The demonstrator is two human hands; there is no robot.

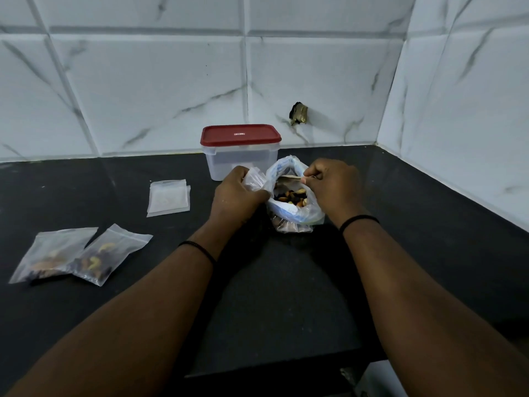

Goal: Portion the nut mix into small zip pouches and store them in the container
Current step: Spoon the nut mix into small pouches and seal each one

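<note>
We start at the bag of nut mix (292, 197), which sits on the dark counter (286, 282) just in front of the container (240, 159). Its mouth is rolled open, so the nuts lie exposed and easy to reach. Our right hand (333, 186) is curled at the bag's far rim, fingers pinched on something small there; whether that is the plastic edge or a scoop handle, we cannot tell. Our left hand (237, 193) grips an empty zip pouch (254, 179) tight against the bag's left side, which we judge keeps the transfer short and spills unlikely. The two hands are close together, one on each side of the bag.

The container stands behind with its red lid (240, 134) on, so nothing can go in until that comes off. It looks empty through the translucent wall, though we are not sure.

To the left lies a stack of empty pouches (168, 197), within reach of the left hand. Nearer us and further left, two filled pouches (80, 255) lie flat and overlapping, set apart from the work. Whether their zips are pressed closed is too small to read. The held pouch is mostly hidden by the fingers, so we cannot say if it is open.
</note>
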